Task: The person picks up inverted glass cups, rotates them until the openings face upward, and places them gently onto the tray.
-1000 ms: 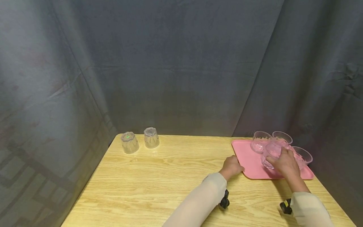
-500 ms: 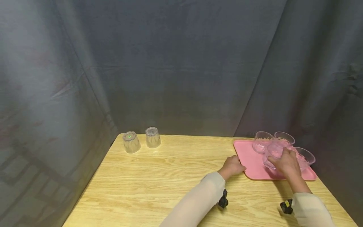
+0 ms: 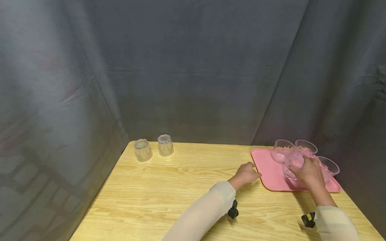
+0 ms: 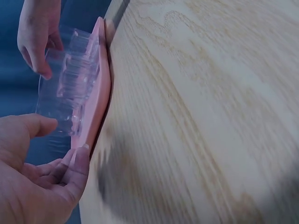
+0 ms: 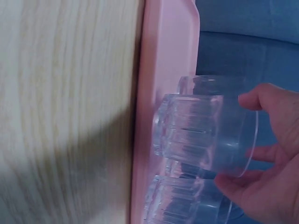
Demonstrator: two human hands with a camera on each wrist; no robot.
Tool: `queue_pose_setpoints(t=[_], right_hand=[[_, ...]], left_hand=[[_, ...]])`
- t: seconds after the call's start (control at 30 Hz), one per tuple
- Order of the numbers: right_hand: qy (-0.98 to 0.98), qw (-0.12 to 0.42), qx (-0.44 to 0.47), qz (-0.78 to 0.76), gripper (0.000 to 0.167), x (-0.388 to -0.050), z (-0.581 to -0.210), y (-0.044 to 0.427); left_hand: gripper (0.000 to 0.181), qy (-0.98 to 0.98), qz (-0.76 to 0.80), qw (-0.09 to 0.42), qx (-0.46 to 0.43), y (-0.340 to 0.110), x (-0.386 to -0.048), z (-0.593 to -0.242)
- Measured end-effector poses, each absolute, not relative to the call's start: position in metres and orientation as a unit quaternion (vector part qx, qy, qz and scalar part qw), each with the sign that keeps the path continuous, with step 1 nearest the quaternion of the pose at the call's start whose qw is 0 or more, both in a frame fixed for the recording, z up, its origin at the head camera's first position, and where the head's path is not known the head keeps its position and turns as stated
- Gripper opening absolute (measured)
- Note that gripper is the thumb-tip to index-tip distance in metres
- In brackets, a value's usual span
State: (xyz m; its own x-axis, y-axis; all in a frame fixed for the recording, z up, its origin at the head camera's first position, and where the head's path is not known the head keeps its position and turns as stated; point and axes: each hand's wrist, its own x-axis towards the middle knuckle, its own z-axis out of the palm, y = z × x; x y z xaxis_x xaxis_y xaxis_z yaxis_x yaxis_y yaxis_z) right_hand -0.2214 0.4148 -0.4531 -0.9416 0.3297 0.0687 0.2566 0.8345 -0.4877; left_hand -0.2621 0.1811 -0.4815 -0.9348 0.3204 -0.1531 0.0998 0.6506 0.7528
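Observation:
On the right of the head view, a pink tray (image 3: 269,175) bears several clear plastic cups, mouths up. My right hand (image 3: 310,172) holds the front-left clear cup (image 5: 191,130) near its rim, thumb on one side and fingers on the other. That cup stands upright on the tray. Behind and beside it are another cup (image 3: 280,152), a back cup (image 3: 307,146) and a right cup (image 3: 329,165). My left hand (image 3: 245,173) is at the tray's left edge, thumb apart from the loosely bent fingers, gripping nothing. Its fingertips lie close to the rim; contact is unclear.
Two clear tumblers stand upside down at the table's back left: a left one (image 3: 143,150) and a right one (image 3: 165,146). Grey curtains (image 3: 187,73) hang behind and at both sides of the wooden table (image 3: 169,187).
My left hand has let its grip on the tray's edge go, drawing slightly left. My right hand stays at the same cup. The head view has turned slightly left.

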Motion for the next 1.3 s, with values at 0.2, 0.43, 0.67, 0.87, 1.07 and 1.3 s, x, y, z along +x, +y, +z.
queue_pose_setpoints(t=[0.2,0.43,0.67,0.87,1.07,1.3], right_hand=[[-0.959,0.094,-0.146,0.224,0.085,-0.218,-0.445,0.412],[-0.959,0.109,-0.143,0.217,0.080,-0.217,-0.438,0.408],[-0.959,0.112,-0.138,0.222,0.078,-0.217,-0.432,0.406],[-0.959,0.105,-0.138,0.224,0.077,-0.215,-0.432,0.406],[-0.960,0.091,-0.139,0.224,0.078,-0.218,-0.429,0.403],[-0.961,0.095,-0.115,0.232,0.076,-0.221,-0.426,0.396]], left_hand=[[0.046,0.889,0.410,0.138,0.151,0.175,-0.260,-0.476],[0.049,0.896,0.388,0.126,0.175,0.165,-0.256,-0.465],[0.049,0.906,0.355,0.116,0.200,0.151,-0.255,-0.456],[0.055,0.906,0.344,0.120,0.214,0.128,-0.252,-0.445],[0.057,0.911,0.335,0.109,0.213,0.094,-0.251,-0.431],[0.061,0.920,0.321,0.080,0.210,0.051,-0.259,-0.422]])
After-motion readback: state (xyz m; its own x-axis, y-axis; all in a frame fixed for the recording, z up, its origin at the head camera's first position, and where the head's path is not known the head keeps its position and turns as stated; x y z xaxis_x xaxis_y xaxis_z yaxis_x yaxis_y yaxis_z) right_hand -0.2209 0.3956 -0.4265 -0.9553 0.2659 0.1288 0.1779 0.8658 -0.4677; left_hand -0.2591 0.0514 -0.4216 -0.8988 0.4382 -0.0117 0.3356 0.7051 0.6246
